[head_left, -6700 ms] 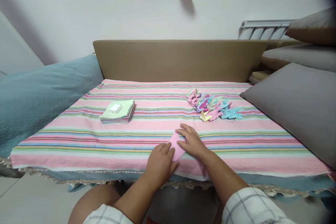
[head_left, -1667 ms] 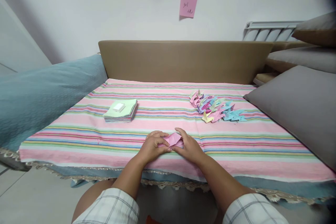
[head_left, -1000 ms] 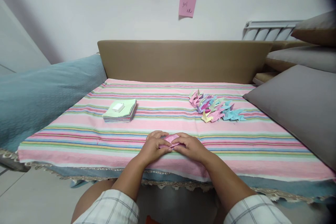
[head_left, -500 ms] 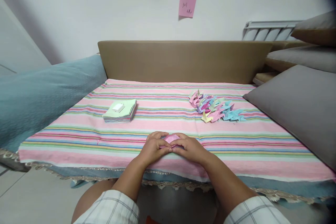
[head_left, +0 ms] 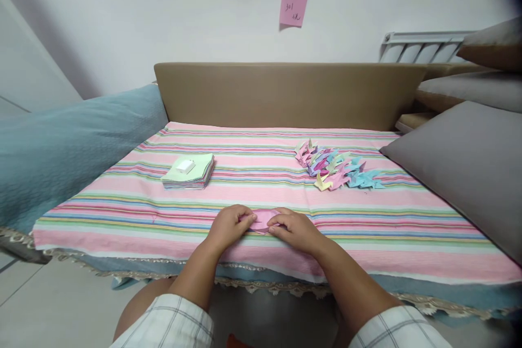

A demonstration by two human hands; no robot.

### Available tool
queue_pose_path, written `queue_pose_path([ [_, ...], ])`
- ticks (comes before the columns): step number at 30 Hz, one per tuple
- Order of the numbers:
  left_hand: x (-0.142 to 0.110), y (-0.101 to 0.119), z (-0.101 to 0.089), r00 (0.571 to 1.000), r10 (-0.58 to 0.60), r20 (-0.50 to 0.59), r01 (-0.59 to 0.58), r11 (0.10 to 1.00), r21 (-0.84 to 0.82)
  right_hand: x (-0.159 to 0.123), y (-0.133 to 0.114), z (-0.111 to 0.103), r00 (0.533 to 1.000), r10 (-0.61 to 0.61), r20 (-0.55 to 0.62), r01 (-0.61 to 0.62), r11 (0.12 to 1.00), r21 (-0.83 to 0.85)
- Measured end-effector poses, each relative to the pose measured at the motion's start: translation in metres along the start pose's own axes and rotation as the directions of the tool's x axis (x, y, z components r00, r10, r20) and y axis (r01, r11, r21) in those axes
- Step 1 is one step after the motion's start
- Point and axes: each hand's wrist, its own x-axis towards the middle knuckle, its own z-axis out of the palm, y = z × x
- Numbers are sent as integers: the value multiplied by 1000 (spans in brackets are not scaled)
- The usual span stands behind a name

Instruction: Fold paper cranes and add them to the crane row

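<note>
Holding pink paper (head_left: 262, 218) on the cloth (head_left: 261, 191) at six o'clock, seeming part-folded beside finished-looking shapes (head_left: 338, 179) at two, with flat sheets (head_left: 200, 164) stacked at ten. Pinching it from both ends between thumbs and fingers, left hand (head_left: 229, 227) at nine o'clock, right hand (head_left: 298, 231) at three, palms facing inward.

Head view facing forward, down over striped cloth (head_left: 253, 193).
</note>
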Motion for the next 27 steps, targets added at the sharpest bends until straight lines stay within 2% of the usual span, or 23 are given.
queue_pose_path([
  [5, 0, -3, 4, 986, -147, -82, 149, 989, 9, 0, -1, 1, 1000, -2, 4, 2, 998, -55],
  [16, 7, -9, 4, 981, -193, -25, 194, 980, 38, 1, -3, 2, 999, -49, -19, 47, 996, -70],
  [19, 6, -13, 3, 983, -173, -54, 175, 984, 31, 1, -2, 3, 998, -56, -28, 54, 997, -51],
  [22, 4, -13, 1, 993, -68, -92, 67, 998, -10, 2, -1, 3, 999, -47, -21, 46, 997, -58],
  [24, 2, -10, -2, 999, 2, -50, -5, 998, -56, 2, -1, 4, 999, -41, -16, 40, 997, -71],
  [27, -2, -4, -6, 995, 42, 92, -35, 997, -75, 2, -1, 4, 999, -33, -13, 32, 996, -78],
])
